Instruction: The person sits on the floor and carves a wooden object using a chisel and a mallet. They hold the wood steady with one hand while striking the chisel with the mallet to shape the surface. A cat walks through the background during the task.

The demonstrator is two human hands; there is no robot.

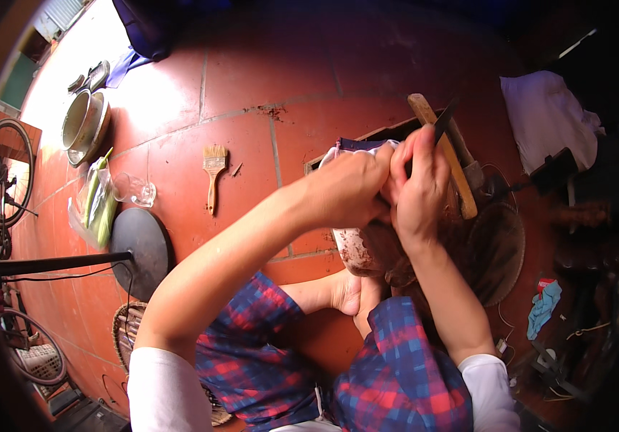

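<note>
Both my hands are together over a wooden box (pixel 464 144) on the floor. My right hand (pixel 422 191) is closed around a knife; its dark, pointed blade (pixel 447 119) sticks out past the fingers. Pressed against it, my left hand (pixel 352 186) is also closed, and what its fingers grip is hidden. A white cloth-like item with a dark edge (pixel 358 146) shows just beyond the left hand. Across the box lies a flat wooden bar (pixel 445 158), beside my right hand. Below the hands, near my bare foot, is a pale block smeared with brown (pixel 355 252).
On the tiles to the left lie a paintbrush (pixel 213 176), a glass mug (pixel 135 190), green vegetables in a plastic bag (pixel 99 205) and a round black stand base (pixel 140 252). Basins (pixel 87 122) stand farther off. At right are a white cloth (pixel 550 119) and a blue glove (pixel 544 309).
</note>
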